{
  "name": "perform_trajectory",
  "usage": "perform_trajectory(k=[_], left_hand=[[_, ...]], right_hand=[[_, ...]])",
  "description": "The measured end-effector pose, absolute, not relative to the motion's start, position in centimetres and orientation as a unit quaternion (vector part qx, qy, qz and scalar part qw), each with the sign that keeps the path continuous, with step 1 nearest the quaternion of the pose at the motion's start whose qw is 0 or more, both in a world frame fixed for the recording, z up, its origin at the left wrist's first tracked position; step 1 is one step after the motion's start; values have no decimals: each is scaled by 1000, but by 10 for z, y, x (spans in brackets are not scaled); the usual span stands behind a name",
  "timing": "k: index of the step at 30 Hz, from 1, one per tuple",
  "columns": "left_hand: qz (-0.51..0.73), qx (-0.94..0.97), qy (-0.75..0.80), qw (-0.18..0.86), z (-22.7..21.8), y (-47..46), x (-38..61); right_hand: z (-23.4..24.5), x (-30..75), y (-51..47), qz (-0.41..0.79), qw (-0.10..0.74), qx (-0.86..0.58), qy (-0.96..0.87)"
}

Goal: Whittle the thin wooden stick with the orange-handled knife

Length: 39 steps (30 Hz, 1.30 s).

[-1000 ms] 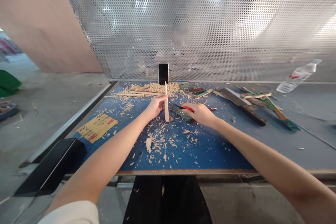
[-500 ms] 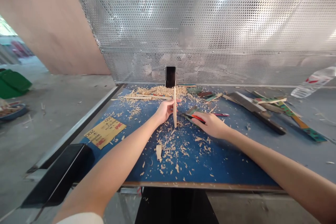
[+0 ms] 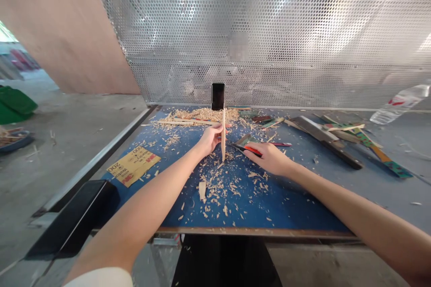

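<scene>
My left hand (image 3: pixel 211 139) is closed round a slim, pale strip of wood (image 3: pixel 223 143), which it holds upright above the blue mat (image 3: pixel 286 208). Just to the right, my right hand (image 3: pixel 264 156) grips a utility knife (image 3: pixel 252 150) with a red and black handle. The knife's dark blade points left toward the wood strip; whether it touches the strip I cannot tell. Curled wood shavings (image 3: pixel 232 190) litter the mat below both hands. A small flat wood chip (image 3: pixel 202 190) lies nearer the front edge.
A phone (image 3: pixel 218 96) stands against a perforated metal screen (image 3: pixel 286 49) behind a shavings heap (image 3: pixel 198 114). Sandpaper (image 3: pixel 134 166) lies left, above a black armrest-like pad (image 3: pixel 72 219). Rightward are a handsaw (image 3: pixel 325 141), painted wood strips (image 3: pixel 387 159) and a plastic bottle (image 3: pixel 399 105).
The right hand and knife have shifted very slightly, with the blade now showing more clearly beside the wood strip. The whole view has moved a little; both hands keep their holds.
</scene>
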<state>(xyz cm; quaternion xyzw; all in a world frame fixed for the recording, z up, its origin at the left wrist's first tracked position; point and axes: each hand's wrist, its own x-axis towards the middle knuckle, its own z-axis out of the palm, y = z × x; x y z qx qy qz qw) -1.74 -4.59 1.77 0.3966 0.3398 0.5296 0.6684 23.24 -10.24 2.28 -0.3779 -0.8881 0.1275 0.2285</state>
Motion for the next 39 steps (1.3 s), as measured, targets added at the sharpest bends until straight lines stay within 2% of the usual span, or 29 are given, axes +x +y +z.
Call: perform_trajectory(k=[9, 18, 31, 39], left_hand=[[536, 411, 334, 657, 13, -42, -19], [534, 409, 342, 656, 13, -40, -18], [536, 403, 342, 658, 15, -43, -18], [542, 398, 343, 656, 15, -43, -16]], right_hand=[[26, 234, -109, 169, 261, -382, -870], [17, 238, -101, 103, 278, -316, -901], [15, 236, -104, 85, 275, -308, -907], [18, 236, -107, 117, 257, -346, -895]])
